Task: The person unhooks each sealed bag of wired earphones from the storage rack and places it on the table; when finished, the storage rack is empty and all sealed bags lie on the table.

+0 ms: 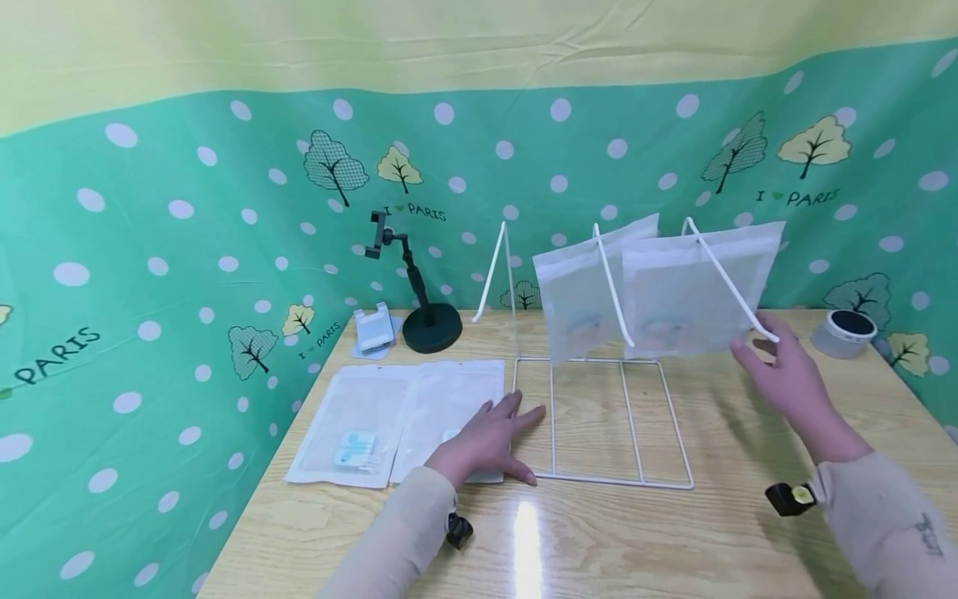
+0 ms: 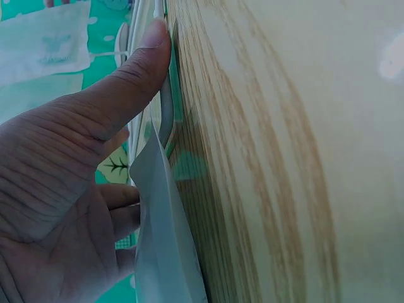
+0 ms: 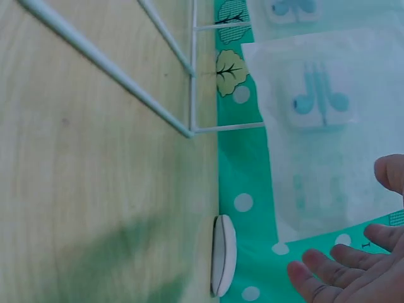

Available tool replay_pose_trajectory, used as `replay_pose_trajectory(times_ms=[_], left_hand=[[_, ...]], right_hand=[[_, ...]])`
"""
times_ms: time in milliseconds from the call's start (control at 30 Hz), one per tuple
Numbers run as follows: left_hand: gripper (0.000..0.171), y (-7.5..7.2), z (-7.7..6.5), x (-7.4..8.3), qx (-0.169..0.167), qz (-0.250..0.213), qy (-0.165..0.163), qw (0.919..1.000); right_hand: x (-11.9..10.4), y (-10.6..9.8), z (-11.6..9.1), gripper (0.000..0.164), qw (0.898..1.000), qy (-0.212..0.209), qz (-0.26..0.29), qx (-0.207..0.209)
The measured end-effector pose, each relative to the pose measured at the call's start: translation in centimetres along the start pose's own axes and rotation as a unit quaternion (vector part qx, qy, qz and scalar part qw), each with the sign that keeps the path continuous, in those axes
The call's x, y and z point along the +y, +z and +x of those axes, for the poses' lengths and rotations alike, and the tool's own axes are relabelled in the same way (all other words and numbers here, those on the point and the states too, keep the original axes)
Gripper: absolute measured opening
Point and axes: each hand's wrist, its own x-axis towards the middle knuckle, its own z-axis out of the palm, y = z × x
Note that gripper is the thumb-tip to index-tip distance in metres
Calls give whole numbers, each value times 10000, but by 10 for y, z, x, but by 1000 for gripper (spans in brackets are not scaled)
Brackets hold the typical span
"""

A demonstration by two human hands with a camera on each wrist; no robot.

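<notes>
A white wire display rack [image 1: 599,480] stands on the table, with three prongs slanting toward me. From the middle prong hangs a whitish zip bag [image 1: 570,287]; a second zip bag [image 1: 662,279] hangs on the right prong, and earphones [image 3: 322,98] show through it. My right hand [image 1: 793,378] is beside that bag's lower right corner, close to the prong's tip, fingers loosely extended and apart. Fingers spread, my left hand [image 1: 486,439] rests at the rack's left base wire, its thumb [image 2: 154,35] touching the front corner. Part of a flat zip bag [image 1: 458,391] lies under this hand.
Another flat zip bag [image 1: 355,416] with earphones lies at the left. Behind it are a pale blue stand [image 1: 374,327] and a black phone holder [image 1: 432,329]. A white round container [image 1: 841,334] with a dark top sits at the back right, before a green curtain [image 1: 180,274].
</notes>
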Motion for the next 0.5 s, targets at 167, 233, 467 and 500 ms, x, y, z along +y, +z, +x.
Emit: replay_pose_trajectory(times_ms=[167, 233, 467, 500], left_hand=[[103, -2, -1, 2, -14, -21, -34, 10000], [103, -2, -1, 1, -14, -51, -38, 10000], [116, 0, -3, -1, -27, -379, -132, 9992], [117, 0, -3, -2, -36, -421, -130, 9990]], right_hand=[[-5, -1, 11, 74, 9982, -95, 592, 4], [-5, 0, 15, 74, 9974, -49, 721, -30], [-2, 1, 22, 75, 9967, 307, 755, 66], [-2, 1, 22, 72, 9962, 315, 805, 74]])
